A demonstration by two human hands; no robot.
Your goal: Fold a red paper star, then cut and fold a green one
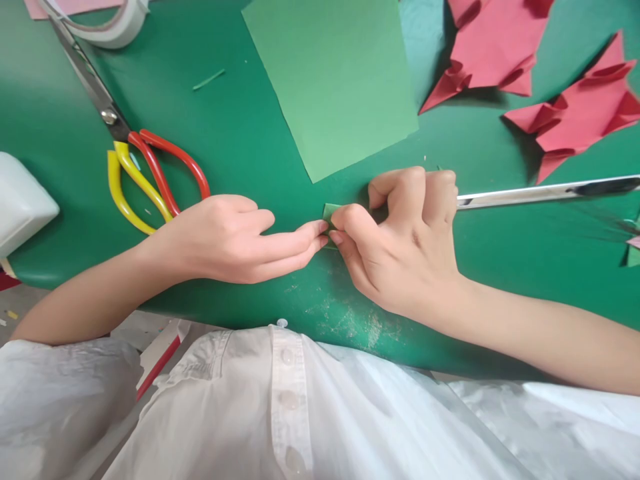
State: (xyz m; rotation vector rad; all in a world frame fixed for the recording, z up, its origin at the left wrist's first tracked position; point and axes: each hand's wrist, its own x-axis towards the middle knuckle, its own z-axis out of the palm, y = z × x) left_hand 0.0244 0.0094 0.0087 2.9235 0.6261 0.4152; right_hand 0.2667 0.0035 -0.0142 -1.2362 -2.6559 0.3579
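Observation:
A small piece of green paper (pixel 329 212) sits at the fingertips of both hands, mostly hidden by them. My right hand (pixel 405 247) pinches it between thumb and index finger, the other fingers curled. From the left, my left hand (pixel 240 240) reaches in with its fingers pressed together, tips on the same paper. A slim silver metal tool (pixel 525 195) extends rightward from behind my right hand's curled fingers; whether those fingers grip it or it lies on the table, I cannot tell. Just beyond the hands lies a larger light green paper sheet (pixel 335 87).
Scissors (pixel 155 167) with red and yellow handles lie left, beside a white tape roll (pixel 115 27). A white container (pixel 23 203) stands at the left edge. Two folded red paper shapes (pixel 500 47) rest at upper right. The green table's (pixel 240 303) near edge meets my white shirt.

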